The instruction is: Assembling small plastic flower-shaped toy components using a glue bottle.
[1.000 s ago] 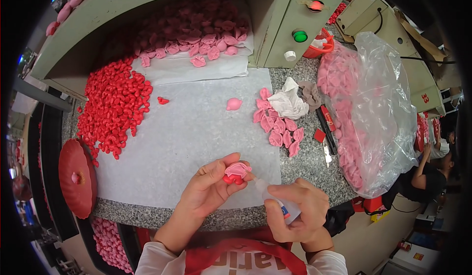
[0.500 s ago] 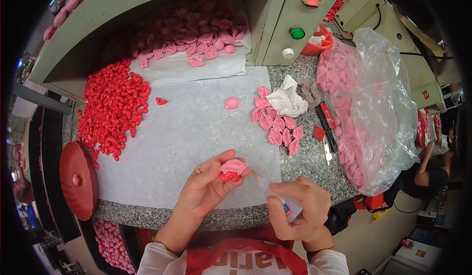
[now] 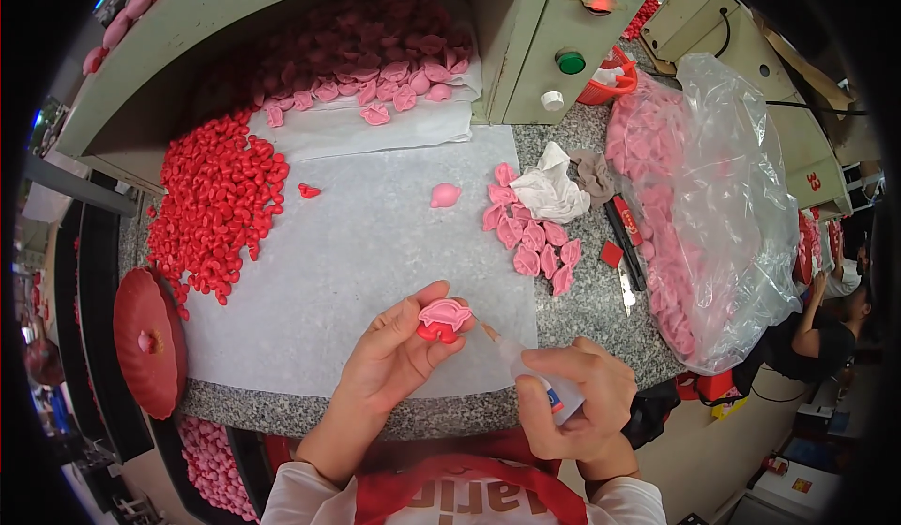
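Between thumb and fingers, my left hand (image 3: 387, 345) pinches a hollow pink plastic shell half (image 3: 444, 315) together with a glossy red piece (image 3: 437, 332) at its lower edge. The shell's open side faces up. My right hand (image 3: 584, 398) is wrapped round a clear squeeze glue bottle (image 3: 561, 396). Its thin nozzle (image 3: 490, 332) points up and left, close to the shell's right side; a small gap shows between them. Beyond my hands, a single pink shell (image 3: 445, 196) lies on the white paper (image 3: 347, 253).
At left are a heap of small red pieces (image 3: 211, 215) and a red scalloped dish (image 3: 150, 342). Pink shells (image 3: 532, 236) lie by a crumpled white cloth (image 3: 551, 185). A clear plastic bag (image 3: 732, 215) of shells stands right. The green machine housing (image 3: 526, 46) overhangs more shells behind.
The glue nozzle has drawn slightly away from the shell, to the right. The held shell has tipped a little, showing more of the red piece. Both grips stay the same.
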A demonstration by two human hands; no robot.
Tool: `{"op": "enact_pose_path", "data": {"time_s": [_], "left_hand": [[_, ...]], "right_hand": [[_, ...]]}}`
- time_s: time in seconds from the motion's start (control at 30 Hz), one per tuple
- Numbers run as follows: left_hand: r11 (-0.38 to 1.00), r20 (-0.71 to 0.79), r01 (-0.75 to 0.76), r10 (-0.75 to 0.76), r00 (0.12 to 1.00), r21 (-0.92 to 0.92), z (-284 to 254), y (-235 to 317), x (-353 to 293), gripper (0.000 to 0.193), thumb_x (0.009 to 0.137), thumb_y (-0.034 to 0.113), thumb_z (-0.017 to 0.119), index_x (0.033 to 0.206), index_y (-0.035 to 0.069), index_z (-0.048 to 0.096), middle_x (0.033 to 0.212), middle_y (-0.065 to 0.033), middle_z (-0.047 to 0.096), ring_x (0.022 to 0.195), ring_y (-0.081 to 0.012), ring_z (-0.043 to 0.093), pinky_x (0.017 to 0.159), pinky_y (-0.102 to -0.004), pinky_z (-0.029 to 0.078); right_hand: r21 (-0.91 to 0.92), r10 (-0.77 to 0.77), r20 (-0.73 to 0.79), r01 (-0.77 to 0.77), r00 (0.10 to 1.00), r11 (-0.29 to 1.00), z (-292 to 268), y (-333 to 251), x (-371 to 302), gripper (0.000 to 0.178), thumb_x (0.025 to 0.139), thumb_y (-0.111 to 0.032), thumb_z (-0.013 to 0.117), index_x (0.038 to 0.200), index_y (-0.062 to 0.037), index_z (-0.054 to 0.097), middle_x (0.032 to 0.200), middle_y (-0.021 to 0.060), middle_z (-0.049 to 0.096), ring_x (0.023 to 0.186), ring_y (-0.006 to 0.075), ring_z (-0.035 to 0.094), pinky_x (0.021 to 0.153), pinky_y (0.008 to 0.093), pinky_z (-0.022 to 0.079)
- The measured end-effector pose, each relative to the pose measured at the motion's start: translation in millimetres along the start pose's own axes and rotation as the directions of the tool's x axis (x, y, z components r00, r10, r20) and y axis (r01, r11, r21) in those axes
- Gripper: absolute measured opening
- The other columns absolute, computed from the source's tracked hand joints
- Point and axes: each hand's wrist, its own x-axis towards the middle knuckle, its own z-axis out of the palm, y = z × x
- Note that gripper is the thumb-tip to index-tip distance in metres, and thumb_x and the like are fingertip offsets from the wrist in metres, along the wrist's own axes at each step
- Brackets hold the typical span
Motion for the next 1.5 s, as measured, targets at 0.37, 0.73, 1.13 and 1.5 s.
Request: {"op": "enact_pose_path", "data": {"time_s": [0.37, 0.73, 1.13, 1.5], "left_hand": [[1.000, -0.027, 0.014, -0.014, 1.000, -0.023, 1, 1, 0, 0.036, 0.088, 0.028, 0.046, 0.116, 0.005, 0.047, 0.111, -0.0180, 0.052, 0.100, -0.0307, 0.054, 0.080, -0.0357, 0.051], [0.998, 0.011, 0.023, -0.023, 1.000, -0.050, 3, 2, -1, 0.039, 0.086, 0.024, 0.051, 0.117, 0.000, 0.045, 0.109, -0.0149, 0.054, 0.101, -0.0260, 0.055, 0.084, -0.0334, 0.049], [0.999, -0.002, 0.022, -0.022, 1.000, -0.030, 4, 3, 0, 0.040, 0.086, 0.026, 0.051, 0.116, 0.000, 0.045, 0.108, -0.0142, 0.055, 0.100, -0.0250, 0.055, 0.080, -0.0302, 0.050], [1.000, -0.080, -0.013, 0.015, 0.997, 0.028, 8, 2, 1, 0.042, 0.086, 0.028, 0.051, 0.119, 0.002, 0.043, 0.104, -0.0097, 0.056, 0.097, -0.0189, 0.056, 0.083, -0.0299, 0.048]], "right_hand": [[0.003, 0.007, 0.015, -0.007, 1.000, 1.000, 1, -2, -1, 0.018, 0.059, 0.002, 0.060, 0.076, 0.0014, 0.056, 0.059, 0.0096, 0.058, 0.040, 0.0136, 0.043, 0.037, 0.0237, 0.033], [0.005, -0.003, 0.020, 0.003, 1.000, 1.000, 5, -1, -1, 0.019, 0.057, 0.003, 0.060, 0.075, 0.0016, 0.055, 0.062, 0.0089, 0.058, 0.039, 0.0145, 0.044, 0.037, 0.0239, 0.034], [-0.008, -0.061, 0.070, 0.062, 0.996, 0.998, 8, 0, -4, 0.024, 0.059, -0.001, 0.064, 0.081, -0.0005, 0.055, 0.066, 0.0050, 0.060, 0.038, 0.0135, 0.043, 0.033, 0.0230, 0.031], [0.016, -0.058, 0.061, 0.057, 0.996, 0.998, 12, -3, -5, 0.024, 0.059, -0.001, 0.065, 0.082, -0.0011, 0.057, 0.061, 0.0030, 0.057, 0.037, 0.0125, 0.043, 0.033, 0.0221, 0.031]]}}
